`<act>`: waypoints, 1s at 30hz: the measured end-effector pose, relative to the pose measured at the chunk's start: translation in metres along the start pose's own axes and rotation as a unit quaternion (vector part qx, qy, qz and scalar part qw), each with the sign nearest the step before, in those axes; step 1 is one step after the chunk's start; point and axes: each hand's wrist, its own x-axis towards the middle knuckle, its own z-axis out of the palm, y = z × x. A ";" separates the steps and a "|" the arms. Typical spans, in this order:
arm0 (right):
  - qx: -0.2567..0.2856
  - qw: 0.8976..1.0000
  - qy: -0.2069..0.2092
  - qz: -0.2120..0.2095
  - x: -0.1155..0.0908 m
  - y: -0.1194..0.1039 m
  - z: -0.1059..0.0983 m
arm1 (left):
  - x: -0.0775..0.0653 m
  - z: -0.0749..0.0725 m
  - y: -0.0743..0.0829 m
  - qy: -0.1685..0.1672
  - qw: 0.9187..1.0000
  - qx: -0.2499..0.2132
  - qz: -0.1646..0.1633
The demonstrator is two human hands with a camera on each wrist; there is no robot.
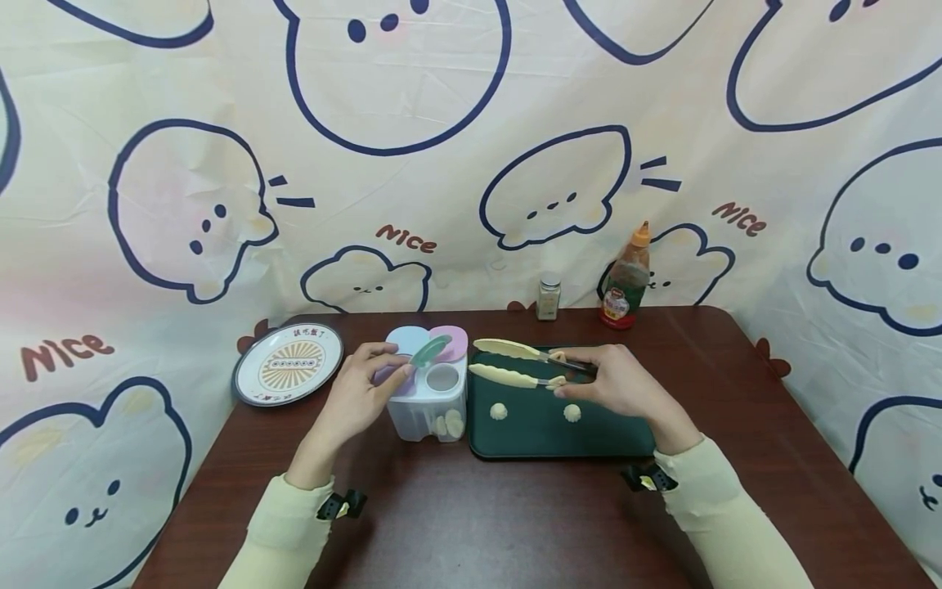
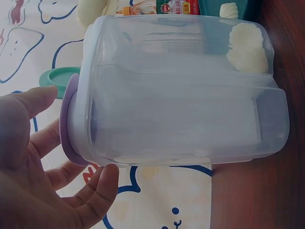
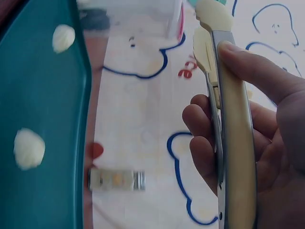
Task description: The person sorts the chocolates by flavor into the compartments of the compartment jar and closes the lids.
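Note:
My left hand [image 1: 361, 388] pinches the green lid [image 1: 430, 350] at its edge, thumb on the near side. The lid is raised and tilted beside the round opening [image 1: 442, 377] of a clear storage container [image 2: 181, 95]. Blue, pink and purple lids [image 2: 71, 119] cover its other compartments, and white pieces [image 2: 248, 50] show through the wall near its bottom. My right hand [image 1: 621, 380] grips cream-tipped tongs [image 1: 508, 350] by their handles, arms spread apart with nothing between the tips. They hang over a dark green tray [image 1: 515, 446] bearing two small white ridged pieces [image 1: 571, 413].
At the left back corner a white plate [image 1: 246, 384] with a printed pattern leans against the wall cloth. Along the back edge stand a small capped jar [image 1: 548, 297] and a sauce bottle with an orange top [image 1: 627, 278]. All sits on a dark brown table [image 1: 471, 523].

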 end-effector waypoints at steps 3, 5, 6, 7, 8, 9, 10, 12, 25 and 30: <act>-0.012 1.000 0.002 0.013 -0.008 0.012 -0.006 | 0.000 0.000 0.000 -0.003 1.000 -0.001 -0.003; -0.021 1.000 0.003 0.017 -0.013 0.020 -0.009 | 0.000 0.001 0.000 -0.005 1.000 -0.002 -0.004; -0.023 1.000 0.003 0.020 -0.016 0.023 -0.011 | 0.000 0.001 0.000 -0.005 1.000 -0.002 -0.005; -0.026 0.999 0.004 0.022 -0.019 0.027 -0.012 | 0.000 0.001 0.000 -0.005 1.000 -0.002 -0.005; -0.029 0.999 0.006 0.023 -0.021 0.031 -0.013 | 0.001 0.001 -0.001 -0.005 1.000 -0.001 -0.004; -0.032 0.999 0.007 0.025 -0.024 0.035 -0.014 | 0.001 0.001 -0.001 -0.005 1.000 0.000 -0.004; -0.033 0.999 0.008 0.026 -0.026 0.039 -0.015 | 0.001 0.000 -0.001 -0.005 1.000 0.001 -0.004; -0.034 0.999 0.008 0.030 -0.030 0.047 -0.016 | 0.001 0.000 -0.001 -0.005 1.000 0.001 -0.004; -0.030 0.997 -0.031 0.057 -0.047 0.086 -0.020 | 0.001 0.000 0.000 0.000 1.000 0.002 0.006; -0.035 0.997 -0.044 0.061 -0.053 0.100 -0.019 | 0.001 0.000 -0.001 0.000 1.000 0.001 0.006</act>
